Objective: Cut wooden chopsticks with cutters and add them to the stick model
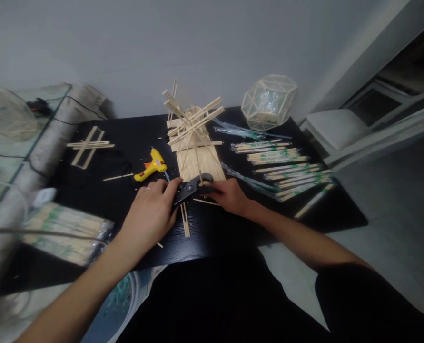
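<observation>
My left hand is closed around dark shears, its thumb along their near side. Their curved jaws are apart and point toward my right hand. A thin wooden stick comes down from a built frame into these jaws. The fingertips of my right hand are pinched together at its lower end, though the exact grip is partly hidden. Behind, the frame of crossed chopsticks stands on a mat of side-by-side sticks. A yellow glue gun lies just beyond my left hand.
Crossed sticks lie on the black table at left. Wrapped chopsticks are spread at right, with a faceted stick ball behind. A chopstick pack lies at left, above a bucket. Loose sticks lie near me.
</observation>
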`<state>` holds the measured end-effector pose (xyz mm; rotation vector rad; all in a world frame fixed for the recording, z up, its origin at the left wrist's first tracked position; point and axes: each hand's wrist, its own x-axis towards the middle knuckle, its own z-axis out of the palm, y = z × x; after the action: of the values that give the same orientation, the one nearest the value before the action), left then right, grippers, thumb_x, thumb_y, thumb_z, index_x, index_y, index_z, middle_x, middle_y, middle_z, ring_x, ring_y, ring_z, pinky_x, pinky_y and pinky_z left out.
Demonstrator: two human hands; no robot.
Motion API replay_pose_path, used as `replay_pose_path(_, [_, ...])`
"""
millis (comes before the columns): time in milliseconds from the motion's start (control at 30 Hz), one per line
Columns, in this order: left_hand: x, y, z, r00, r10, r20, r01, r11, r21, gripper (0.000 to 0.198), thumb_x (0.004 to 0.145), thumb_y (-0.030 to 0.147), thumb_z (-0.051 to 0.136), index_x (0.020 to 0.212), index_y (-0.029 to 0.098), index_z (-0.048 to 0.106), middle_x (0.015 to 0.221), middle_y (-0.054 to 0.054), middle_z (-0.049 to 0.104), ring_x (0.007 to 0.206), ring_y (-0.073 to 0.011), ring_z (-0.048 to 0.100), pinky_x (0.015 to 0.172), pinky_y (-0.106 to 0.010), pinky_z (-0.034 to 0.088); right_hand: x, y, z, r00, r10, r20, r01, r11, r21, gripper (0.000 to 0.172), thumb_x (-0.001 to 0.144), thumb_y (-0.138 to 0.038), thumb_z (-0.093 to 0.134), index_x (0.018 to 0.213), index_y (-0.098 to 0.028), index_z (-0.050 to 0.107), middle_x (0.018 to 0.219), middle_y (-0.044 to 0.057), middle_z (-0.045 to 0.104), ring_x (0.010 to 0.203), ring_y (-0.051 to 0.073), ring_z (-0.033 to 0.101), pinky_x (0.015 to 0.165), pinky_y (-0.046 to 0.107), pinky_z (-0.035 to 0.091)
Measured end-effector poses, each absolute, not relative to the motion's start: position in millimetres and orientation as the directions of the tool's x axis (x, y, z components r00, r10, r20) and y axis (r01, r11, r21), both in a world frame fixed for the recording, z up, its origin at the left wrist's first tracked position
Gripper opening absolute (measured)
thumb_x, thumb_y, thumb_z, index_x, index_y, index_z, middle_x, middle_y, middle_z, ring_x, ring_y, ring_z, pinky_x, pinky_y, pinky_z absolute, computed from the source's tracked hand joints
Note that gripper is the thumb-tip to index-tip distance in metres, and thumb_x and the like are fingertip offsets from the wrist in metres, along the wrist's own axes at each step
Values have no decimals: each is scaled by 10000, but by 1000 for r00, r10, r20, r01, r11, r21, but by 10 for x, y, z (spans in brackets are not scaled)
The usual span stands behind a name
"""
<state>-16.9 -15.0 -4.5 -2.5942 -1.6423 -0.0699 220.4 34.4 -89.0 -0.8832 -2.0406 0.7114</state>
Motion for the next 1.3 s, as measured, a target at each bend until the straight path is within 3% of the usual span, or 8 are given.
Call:
replay_pose_path(200, [-95,-174,-37,418,905,81,908,-414,-70,522,948,286,598,1439,121,534,1076,-165,644,969,-340,644,846,-461,527,2199,336,-896,-457,784,421,369,598,-712,171,963,-293,717,963,-159,823,747,29,776,613,125,655,611,219,421])
replay_pose_path(533, [-76,-212,11,411,908,87,910,-402,-103,522,953,306,596,1436,117,536,1057,-157,647,953,-344,645,818,-460,525,2197,329,-912,-445,787,427,375,597,-709,305,983,-390,688,840,-147,802,677,31,744,575,124,626,594,231,425])
replay_pose_path(700, [-82,-207,12,414,907,76,906,-403,-129,500,951,308,580,1416,123,562,1037,-157,647,915,-347,647,808,-469,519,2198,330,-911,-453,783,426,364,599,-713,243,986,-371,686,931,-172,815,736,27,771,597,126,648,615,227,444])
replay_pose_path(900, [-68,-212,19,396,917,47,912,-387,-133,476,939,266,544,1396,140,578,986,-157,651,894,-354,649,806,-473,521,2198,333,-920,-451,787,421,378,595,-709,195,960,-329,722,875,-175,807,741,29,774,610,137,663,614,234,441])
replay_pose_path(1300, [-85,-213,30,355,934,-26,915,-353,-194,383,896,130,490,1257,203,593,846,-81,627,725,-282,668,644,-357,498,2190,328,-890,-440,802,404,364,571,-736,219,966,-329,710,865,-160,807,743,31,778,619,139,675,601,227,449])
